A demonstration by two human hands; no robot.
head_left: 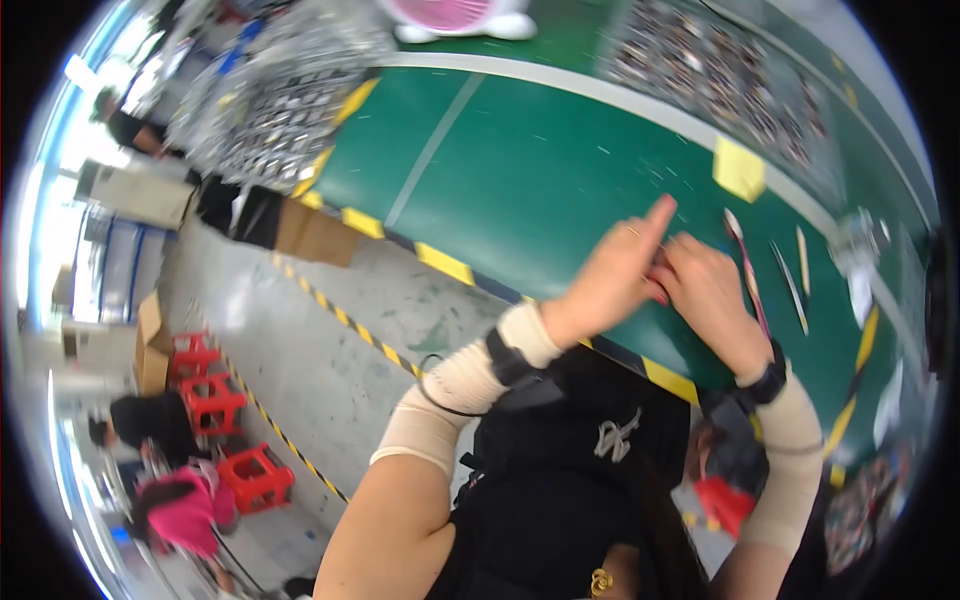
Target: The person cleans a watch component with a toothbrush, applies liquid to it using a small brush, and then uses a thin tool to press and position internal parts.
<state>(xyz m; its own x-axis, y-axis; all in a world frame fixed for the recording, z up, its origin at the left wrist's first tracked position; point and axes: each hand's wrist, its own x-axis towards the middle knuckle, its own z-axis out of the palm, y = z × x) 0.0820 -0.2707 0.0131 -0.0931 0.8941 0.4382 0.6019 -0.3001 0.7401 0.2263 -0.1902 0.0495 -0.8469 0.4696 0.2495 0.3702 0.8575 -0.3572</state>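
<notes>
Over the green mat [500, 180], my two hands meet in front of me. My left hand [605, 275] has its index finger stretched out past the right one, while its thumb and other fingers bend inward. My right hand [712, 300] is closed, its curled fingertips against the left hand's fingers. Whatever lies between the fingertips is hidden and blurred. Just right of my right hand lies a toothbrush [748, 268] with a white head. Beyond it are silver tweezers [790, 288] and a thin wooden stick [803, 262].
A yellow sticky note [738, 170] lies near the mat's far edge. Bagged small parts [715, 75] sit at the far right, trays of parts [275, 125] at the far left. Yellow-black tape [445, 262] lines the near edge. Red stools [255, 477] and people are on the left.
</notes>
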